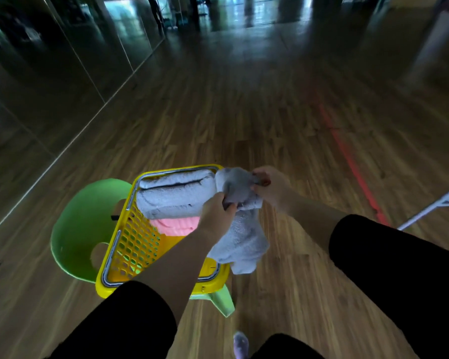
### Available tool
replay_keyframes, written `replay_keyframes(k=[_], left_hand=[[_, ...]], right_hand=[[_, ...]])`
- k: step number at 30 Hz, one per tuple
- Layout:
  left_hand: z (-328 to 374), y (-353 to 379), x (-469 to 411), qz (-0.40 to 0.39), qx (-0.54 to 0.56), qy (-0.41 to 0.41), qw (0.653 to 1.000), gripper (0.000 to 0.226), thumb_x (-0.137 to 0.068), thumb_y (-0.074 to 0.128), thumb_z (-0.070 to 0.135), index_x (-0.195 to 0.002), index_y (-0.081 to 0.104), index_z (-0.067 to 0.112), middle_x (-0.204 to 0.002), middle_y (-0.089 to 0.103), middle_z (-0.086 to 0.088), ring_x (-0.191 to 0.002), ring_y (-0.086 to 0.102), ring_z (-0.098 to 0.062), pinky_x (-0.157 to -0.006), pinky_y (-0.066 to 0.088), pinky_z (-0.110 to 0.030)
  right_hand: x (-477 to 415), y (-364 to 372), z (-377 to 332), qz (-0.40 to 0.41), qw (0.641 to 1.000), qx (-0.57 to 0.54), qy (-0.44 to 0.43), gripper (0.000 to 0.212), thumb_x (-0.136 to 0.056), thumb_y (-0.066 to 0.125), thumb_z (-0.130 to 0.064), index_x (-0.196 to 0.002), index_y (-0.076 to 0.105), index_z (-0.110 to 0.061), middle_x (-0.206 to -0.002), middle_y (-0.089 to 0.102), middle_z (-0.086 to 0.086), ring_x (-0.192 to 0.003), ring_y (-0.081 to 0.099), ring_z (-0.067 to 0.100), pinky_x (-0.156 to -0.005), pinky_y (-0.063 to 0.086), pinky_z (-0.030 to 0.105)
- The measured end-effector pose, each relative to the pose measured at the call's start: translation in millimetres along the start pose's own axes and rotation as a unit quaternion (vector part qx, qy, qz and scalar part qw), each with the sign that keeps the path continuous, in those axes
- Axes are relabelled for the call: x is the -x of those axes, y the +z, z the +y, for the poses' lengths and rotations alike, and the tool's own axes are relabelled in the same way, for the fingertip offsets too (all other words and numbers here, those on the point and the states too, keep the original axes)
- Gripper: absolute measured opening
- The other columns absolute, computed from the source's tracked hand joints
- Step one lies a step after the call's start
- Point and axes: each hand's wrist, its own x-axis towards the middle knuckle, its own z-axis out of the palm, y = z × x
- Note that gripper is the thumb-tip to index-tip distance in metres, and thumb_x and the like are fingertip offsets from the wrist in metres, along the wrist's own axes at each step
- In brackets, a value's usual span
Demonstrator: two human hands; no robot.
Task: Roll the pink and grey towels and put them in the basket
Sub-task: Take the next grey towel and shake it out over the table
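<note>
Black sleeves (130, 320) frame the nearest part of the view, with a foot in a pale sock (240, 343) on the boards between them. Just beyond, both hands work a loose grey towel (244, 239) held in the air over the right rim of the basket (106, 265). The left hand (215, 213) has its grip clamped on a bunched fold, and the right hand (270, 187) pinches the upper end between thumb and fingers. The rest of the cloth hangs down unrolled.

Inside the yellow basket a pink towel (174, 225) lies towards the middle, and a grey roll (176, 198) fills the far end. A dark crease runs across the roll, so I cannot tell whether it is one roll or two. The basket sits on a green plastic chair (81, 224).

By my reckoning most of the job is done. This last grey towel needs rolling and tucking into the empty near end.

Farther off there is wooden floor (244, 112), a red line (347, 154), a white frame (430, 206) at the right, and a mirrored wall (36, 73) along the left.
</note>
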Motion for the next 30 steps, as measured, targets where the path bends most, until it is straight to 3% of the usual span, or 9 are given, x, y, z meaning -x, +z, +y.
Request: replay_keyframes(k=[4,8,12,16,19,23,27,30], left_hand=[[57,13,14,0.04,0.005,0.031,0.999,0.018,-0.09,0.06,0.023,-0.083,0.052,0.008,-0.07,0.053,-0.002,-0.065,0.048,-0.019,-0.055,0.028,-0.025],[112,30,10,0.052,0.039,0.077,0.995,0.011,-0.09,0.059,0.021,-0.085,0.052,0.014,-0.07,0.053,0.002,-0.064,0.051,-0.015,-0.051,0.031,-0.023],[170,58,-4,0.051,0.062,0.131,0.988,0.009,-0.091,0.061,0.022,-0.09,0.052,0.022,-0.07,0.051,0.012,-0.062,0.049,0.0,-0.053,0.035,-0.005],[220,104,-28,0.025,0.107,0.117,0.987,0.012,-0.094,0.059,0.027,-0.092,0.057,0.016,-0.072,0.055,0.009,-0.061,0.054,-0.003,-0.046,0.036,-0.008],[262,143,-51,0.017,0.107,0.139,0.984,0.013,-0.094,0.058,0.029,-0.087,0.057,0.018,-0.077,0.06,0.005,-0.069,0.058,-0.006,-0.052,0.041,-0.008],[318,188,-86,0.037,0.104,0.162,0.981,0.018,-0.094,0.058,0.032,-0.089,0.059,0.015,-0.078,0.06,0.005,-0.069,0.056,-0.004,-0.054,0.04,-0.007],[369,217,-118,0.056,0.122,0.181,0.974,0.018,-0.093,0.058,0.033,-0.087,0.059,0.017,-0.077,0.06,0.008,-0.068,0.055,-0.001,-0.053,0.038,-0.007],[398,229,-145,0.055,0.132,0.19,0.971,0.013,-0.091,0.06,0.036,-0.085,0.059,0.025,-0.077,0.061,0.011,-0.07,0.057,-0.001,-0.054,0.036,-0.01]], right_hand=[[11,-60,-14,0.043,0.999,0.0,-0.003,0.041,-0.082,0.07,-0.013,-0.121,0.061,-0.012,-0.106,0.064,-0.002,-0.096,0.058,0.011,-0.082,0.043,0.02],[9,-121,-11,0.069,0.997,0.023,-0.03,0.025,-0.085,0.069,-0.02,-0.109,0.069,-0.014,-0.1,0.068,0.001,-0.096,0.062,0.017,-0.078,0.045,0.025],[-4,-183,10,0.112,0.992,0.012,-0.06,0.016,-0.089,0.065,-0.019,-0.103,0.072,-0.017,-0.098,0.069,-0.001,-0.094,0.061,0.014,-0.076,0.039,0.022],[-28,-254,35,0.126,0.986,0.024,-0.106,0.02,-0.091,0.062,-0.021,-0.108,0.071,-0.019,-0.098,0.065,-0.011,-0.095,0.058,0.005,-0.074,0.037,0.013],[-54,-308,58,0.117,0.982,0.068,-0.134,0.023,-0.093,0.059,-0.021,-0.113,0.069,-0.018,-0.102,0.065,-0.01,-0.097,0.055,0.004,-0.071,0.033,0.003],[-85,-376,88,0.129,0.976,0.075,-0.159,0.023,-0.093,0.059,-0.017,-0.114,0.069,-0.014,-0.106,0.069,-0.002,-0.099,0.06,0.01,-0.079,0.04,0.015],[-120,-432,104,0.14,0.971,0.041,-0.188,0.025,-0.089,0.066,-0.013,-0.113,0.071,-0.011,-0.109,0.071,0.001,-0.099,0.063,0.008,-0.077,0.042,0.003],[-148,-465,107,0.154,0.967,-0.016,-0.204,0.028,-0.085,0.07,-0.005,-0.113,0.07,-0.006,-0.109,0.07,0.005,-0.099,0.063,0.007,-0.083,0.046,0.007]])
